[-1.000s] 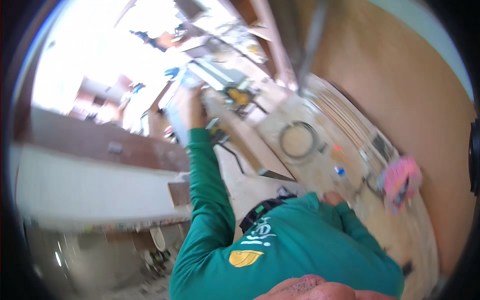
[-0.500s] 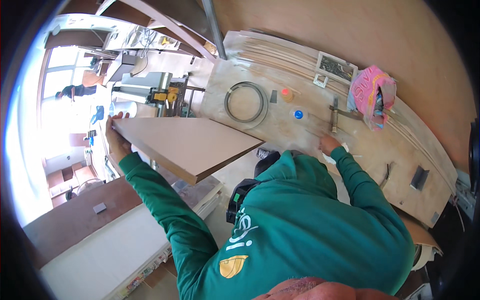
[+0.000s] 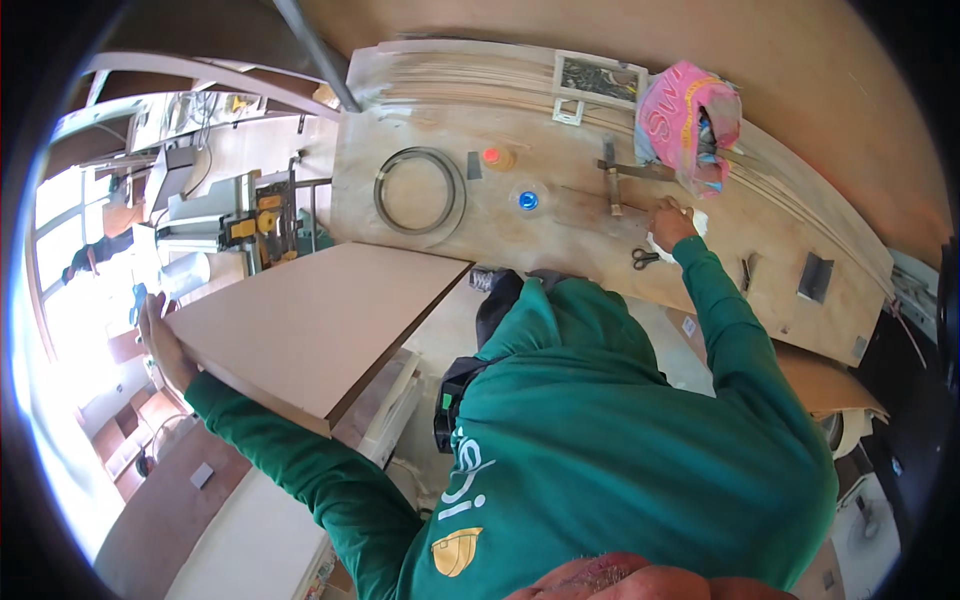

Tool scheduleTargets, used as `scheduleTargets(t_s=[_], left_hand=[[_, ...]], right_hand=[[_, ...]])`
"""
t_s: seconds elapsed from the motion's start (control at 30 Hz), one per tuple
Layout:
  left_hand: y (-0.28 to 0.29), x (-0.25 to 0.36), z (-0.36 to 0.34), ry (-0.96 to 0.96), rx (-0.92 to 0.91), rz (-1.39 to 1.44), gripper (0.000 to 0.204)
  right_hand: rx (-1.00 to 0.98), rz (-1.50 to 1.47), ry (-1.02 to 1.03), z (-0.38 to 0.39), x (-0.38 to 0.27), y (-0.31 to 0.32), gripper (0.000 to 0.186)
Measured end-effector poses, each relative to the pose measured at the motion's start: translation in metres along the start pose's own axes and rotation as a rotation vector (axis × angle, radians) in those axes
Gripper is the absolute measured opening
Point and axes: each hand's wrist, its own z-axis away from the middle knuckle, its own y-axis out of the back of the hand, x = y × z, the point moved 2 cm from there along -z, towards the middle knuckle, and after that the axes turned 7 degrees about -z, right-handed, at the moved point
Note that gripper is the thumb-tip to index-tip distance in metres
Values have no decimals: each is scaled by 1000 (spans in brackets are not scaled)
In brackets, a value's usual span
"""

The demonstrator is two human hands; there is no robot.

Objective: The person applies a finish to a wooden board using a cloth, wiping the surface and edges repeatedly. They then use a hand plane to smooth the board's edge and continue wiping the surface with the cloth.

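My left hand (image 3: 163, 340) grips a flat pale board (image 3: 315, 320) by its outer edge; the board lies angled beside my body, its far corner at the workbench (image 3: 350, 170). On the bench's right part my right hand (image 3: 668, 220) has its fingers curled down over a crumpled white paper or cloth (image 3: 697, 224); what they pinch is hidden. Black scissors (image 3: 645, 257) lie just nearer me, and a T-shaped metal tool (image 3: 615, 190) sits left of that hand.
The bench also carries a coiled band (image 3: 418, 152), blue-capped (image 3: 528, 200) and orange-capped (image 3: 492, 156) bottles, a pink bag (image 3: 672, 115), a framed tray (image 3: 598, 78) and long strips. A machine (image 3: 240, 228) stands left. Beyond it, another person (image 3: 95, 255) bends near the window.
My left hand and the board have moved leftward and lower in the picture. My right hand has reached farther onto the bench, over the white paper. The view has swung, showing more bench.
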Motion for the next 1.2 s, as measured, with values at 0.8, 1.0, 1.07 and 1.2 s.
scheduleTargets(t_s=[0.8, 1.0, 1.07, 1.2], left_hand=[[30, -58, -45, 72, -244, 91, 54], [-22, 25, 10, -98, -50, -66, 45], [-27, 36, 37, -19, 12, 8, 44], [-8, -3, 29, 189, 64, 305, 62]], right_hand=[[-119, 239, -942, 179, 285, -184, 56], [219, -720, -1195, 130, 294, -170, 49], [308, -1089, -1303, 125, 286, -171, 49], [429, -1523, -1447, 136, 251, -171, 50]])
